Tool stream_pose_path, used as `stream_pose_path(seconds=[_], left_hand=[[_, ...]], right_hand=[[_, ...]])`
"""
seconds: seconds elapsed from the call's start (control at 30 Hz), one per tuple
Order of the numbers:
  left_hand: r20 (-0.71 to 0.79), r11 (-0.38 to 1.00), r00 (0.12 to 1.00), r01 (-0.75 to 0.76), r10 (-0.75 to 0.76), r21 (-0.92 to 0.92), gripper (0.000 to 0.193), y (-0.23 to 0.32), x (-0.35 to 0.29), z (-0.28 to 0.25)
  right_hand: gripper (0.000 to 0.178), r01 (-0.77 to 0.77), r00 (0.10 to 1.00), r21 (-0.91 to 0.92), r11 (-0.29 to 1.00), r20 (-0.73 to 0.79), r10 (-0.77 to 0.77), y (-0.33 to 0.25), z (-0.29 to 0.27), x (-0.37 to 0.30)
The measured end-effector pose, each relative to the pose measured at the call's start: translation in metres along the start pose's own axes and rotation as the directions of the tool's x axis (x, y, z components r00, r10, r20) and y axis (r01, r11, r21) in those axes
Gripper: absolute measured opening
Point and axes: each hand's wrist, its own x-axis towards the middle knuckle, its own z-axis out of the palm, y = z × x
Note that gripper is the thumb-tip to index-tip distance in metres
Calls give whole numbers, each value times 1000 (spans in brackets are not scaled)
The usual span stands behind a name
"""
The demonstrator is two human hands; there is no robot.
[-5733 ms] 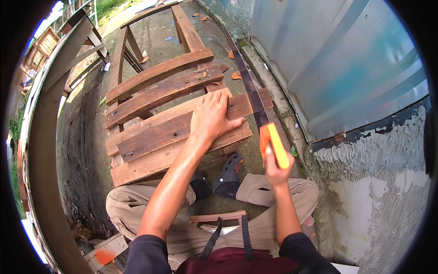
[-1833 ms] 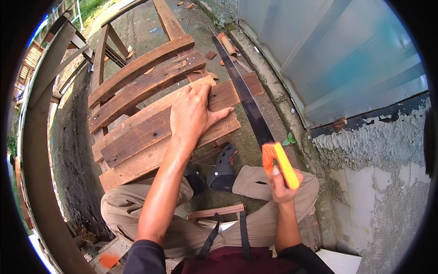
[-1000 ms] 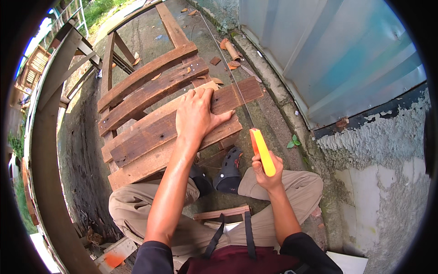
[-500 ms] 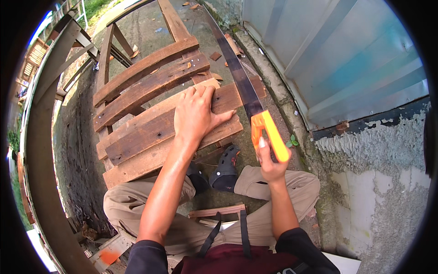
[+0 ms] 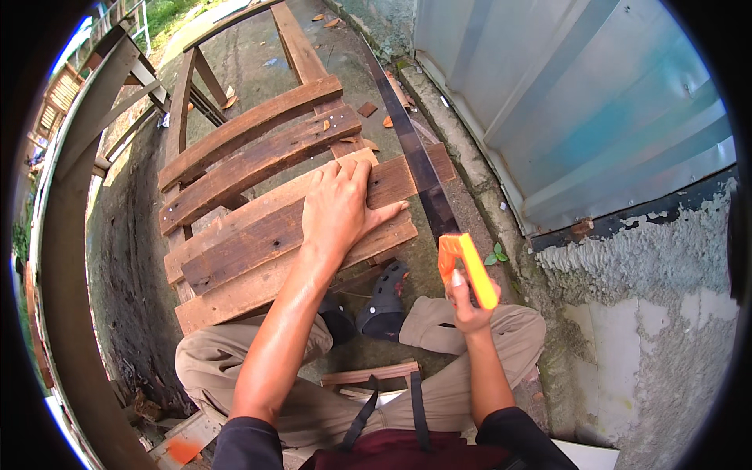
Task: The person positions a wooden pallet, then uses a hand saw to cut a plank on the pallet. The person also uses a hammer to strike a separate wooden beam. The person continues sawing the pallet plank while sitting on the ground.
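A hand saw [image 5: 479, 274] with an orange-yellow handle is in my right hand [image 5: 468, 309], whose fingers wrap round the grip. Its long dark blade crosses a dark brown wooden plank [image 5: 247, 249] close to the plank's right end. That plank lies across a slatted wooden frame [image 5: 258, 164], on top of lighter boards. My left hand [image 5: 337, 207] presses down on the plank left of the blade, fingers curled over its far side and thumb spread toward the saw. Where blade meets wood, the depth of any cut cannot be made out.
A corrugated metal sheet [image 5: 564, 102] and a rough plastered wall [image 5: 642, 313] stand close on the right. A large wooden post or beam [image 5: 74, 258] curves along the left. My dark clogs [image 5: 384, 309] are below the boards. Dry leaves and scraps lie on the ground.
My right hand has drawn the saw back toward me, so the handle sits lower and farther from the plank. My left hand stays on the plank.
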Motion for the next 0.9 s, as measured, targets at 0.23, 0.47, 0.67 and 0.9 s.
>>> stream_pose_path(seconds=[0.23, 0.47, 0.67, 0.9], left_hand=[[-52, 998, 998, -40, 43, 52, 70, -5, -8, 9], [122, 997, 992, 52, -44, -64, 72, -3, 8, -6], [37, 998, 999, 11, -9, -65, 72, -5, -1, -2], [143, 985, 989, 52, -28, -166, 75, -11, 11, -11]], right_hand=[[27, 30, 995, -159, 987, 96, -15, -31, -48, -64], [15, -33, 999, 127, 991, 22, 31, 9, 6, 16], [13, 25, 996, -64, 998, 90, -19, -21, 10, 12], [21, -236, 963, 11, 972, 140, 232, -92, 9, 31]])
